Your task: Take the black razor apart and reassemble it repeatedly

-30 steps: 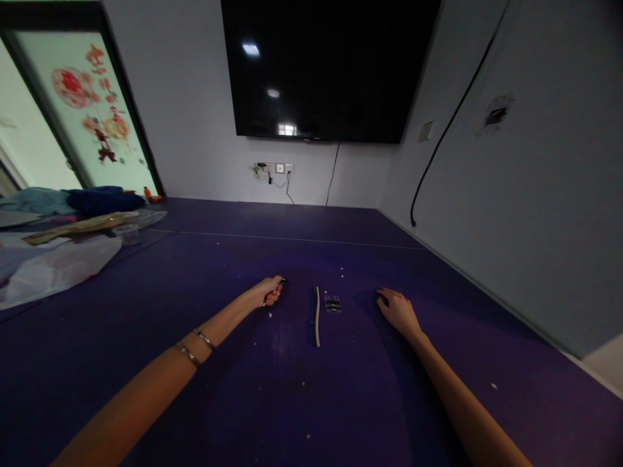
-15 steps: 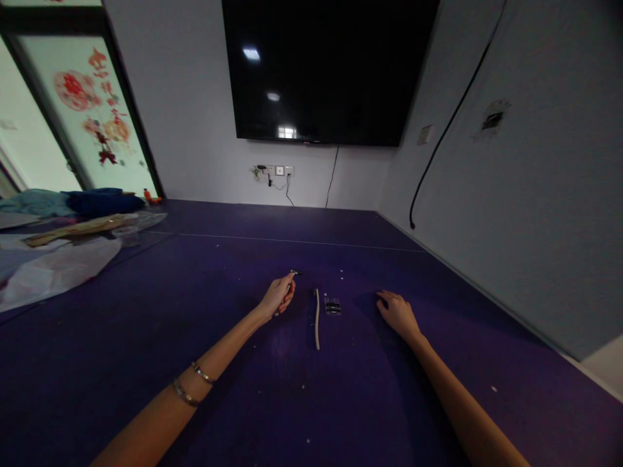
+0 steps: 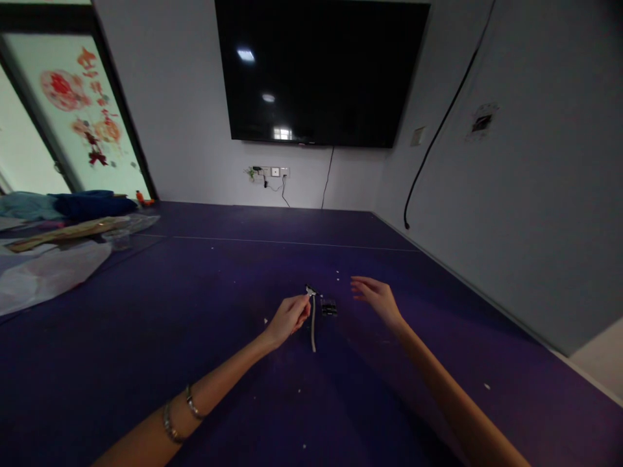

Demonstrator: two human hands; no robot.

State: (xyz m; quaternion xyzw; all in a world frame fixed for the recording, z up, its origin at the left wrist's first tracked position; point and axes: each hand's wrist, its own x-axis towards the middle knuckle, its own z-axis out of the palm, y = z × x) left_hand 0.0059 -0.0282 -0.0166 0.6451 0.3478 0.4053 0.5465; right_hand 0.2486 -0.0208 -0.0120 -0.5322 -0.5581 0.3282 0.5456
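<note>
My left hand is closed around the handle of a razor, whose dark head and silvery neck stick out past the fingertips. Just beneath the razor head lies a pale toothbrush on the purple surface, its upper end partly hidden. Right of the toothbrush rests a small clear-and-black pack, perhaps of blades; its contents are too small to make out. My right hand is held above the surface to the right of the pack, fingers apart and holding nothing.
Plastic sheeting, a long brownish piece and folded blue cloth lie at the left. A television hangs on the far wall above sockets. A black cable dangles by the right wall.
My left hand has carried the razor right and nearer, over the top of the toothbrush. My right hand has lifted, moved left and spread its fingers. The view has shifted slightly.
</note>
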